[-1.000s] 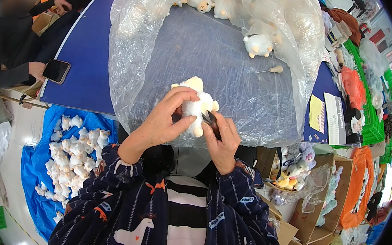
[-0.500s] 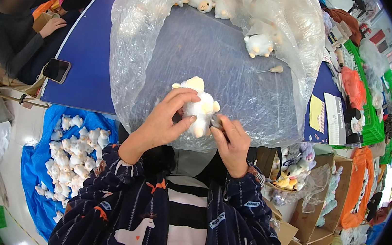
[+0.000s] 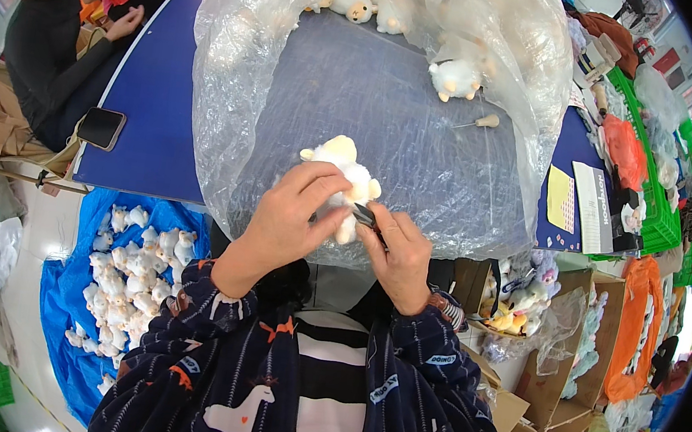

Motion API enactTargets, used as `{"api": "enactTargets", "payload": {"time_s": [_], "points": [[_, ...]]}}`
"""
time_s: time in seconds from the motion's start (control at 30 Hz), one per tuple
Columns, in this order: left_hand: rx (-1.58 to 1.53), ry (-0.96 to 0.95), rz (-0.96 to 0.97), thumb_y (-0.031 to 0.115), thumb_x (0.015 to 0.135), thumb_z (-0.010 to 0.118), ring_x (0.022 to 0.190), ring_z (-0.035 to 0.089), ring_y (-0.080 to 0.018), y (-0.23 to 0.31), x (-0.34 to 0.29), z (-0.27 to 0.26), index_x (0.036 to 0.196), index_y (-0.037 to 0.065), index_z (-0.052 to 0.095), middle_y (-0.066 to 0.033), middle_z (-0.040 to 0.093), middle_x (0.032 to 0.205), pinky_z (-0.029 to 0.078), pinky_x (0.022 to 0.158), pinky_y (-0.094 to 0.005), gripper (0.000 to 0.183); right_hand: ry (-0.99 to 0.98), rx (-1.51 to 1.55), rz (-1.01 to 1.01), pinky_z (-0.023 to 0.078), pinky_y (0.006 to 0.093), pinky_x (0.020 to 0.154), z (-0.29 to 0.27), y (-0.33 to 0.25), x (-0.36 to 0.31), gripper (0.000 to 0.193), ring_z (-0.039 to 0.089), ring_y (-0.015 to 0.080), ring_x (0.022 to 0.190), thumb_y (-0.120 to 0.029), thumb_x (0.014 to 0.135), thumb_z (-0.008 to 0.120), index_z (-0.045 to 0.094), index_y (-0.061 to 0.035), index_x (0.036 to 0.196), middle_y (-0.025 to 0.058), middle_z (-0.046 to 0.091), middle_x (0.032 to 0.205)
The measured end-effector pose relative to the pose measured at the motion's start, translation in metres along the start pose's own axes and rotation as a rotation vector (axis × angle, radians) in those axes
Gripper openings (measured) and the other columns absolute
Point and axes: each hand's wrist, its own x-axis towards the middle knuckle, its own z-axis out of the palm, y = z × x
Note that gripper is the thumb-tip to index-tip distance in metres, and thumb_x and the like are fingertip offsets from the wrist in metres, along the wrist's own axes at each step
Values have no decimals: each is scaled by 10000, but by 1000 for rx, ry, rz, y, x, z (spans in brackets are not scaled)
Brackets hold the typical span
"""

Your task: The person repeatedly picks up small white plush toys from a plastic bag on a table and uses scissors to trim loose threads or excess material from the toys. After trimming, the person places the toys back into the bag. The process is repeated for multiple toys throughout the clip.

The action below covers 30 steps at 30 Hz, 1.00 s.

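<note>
A white plush toy with cream ears and feet lies over the near part of the plastic sheet. My left hand is closed around its left side, the fingers pressed into the fur. In my right hand is a small pair of dark thread snips, gripped between thumb and fingers. Their tips touch the toy's lower body, between its feet. Part of the toy is covered by my left fingers.
Clear plastic sheeting covers the blue table. More plush toys and a wooden-handled awl lie on it. A phone rests at the left edge. Below left, a blue bag holds many toys. Another person sits far left.
My right hand has moved left with the snips, bringing their tips against the toy. The toy has shifted slightly left. At far left, the other person's arms and body have moved.
</note>
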Motion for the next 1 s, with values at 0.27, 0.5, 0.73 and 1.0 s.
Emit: {"api": "enactTargets", "payload": {"time_s": [0.27, 0.5, 0.73, 1.0], "points": [[132, 133, 134, 35, 712, 692, 747, 586, -243, -2, -7, 11, 894, 32, 606, -68, 585, 892, 485, 615, -320, 201, -10, -9, -15, 441, 305, 476, 0, 1, 0, 307, 545, 203, 557, -106, 745, 703, 610, -25, 1026, 72, 553, 715], [-109, 117, -21, 2, 756, 640, 721, 554, -214, -3, -10, 10, 875, 10, 593, -83, 550, 913, 461, 614, -292, 128, -38, 35, -6, 444, 305, 479, -1, 0, 1, 312, 551, 202, 562, -112, 745, 707, 609, -22, 1028, 74, 555, 718], [-157, 43, -85, 26, 801, 619, 765, 540, -180, 3, -11, 1, 859, -4, 581, -95, 518, 970, 444, 670, -273, 75, -36, 11, -46, 449, 310, 479, 0, -1, 3, 317, 561, 207, 568, -110, 741, 708, 609, -30, 1031, 72, 558, 724], [-243, 37, -136, 13, 824, 588, 767, 536, -150, 8, -12, 1, 859, -7, 580, -86, 528, 968, 447, 683, -259, 41, -56, 21, 25, 450, 277, 500, 2, -1, 3, 275, 563, 170, 594, -114, 777, 682, 612, -34, 1031, 58, 569, 741]]}}
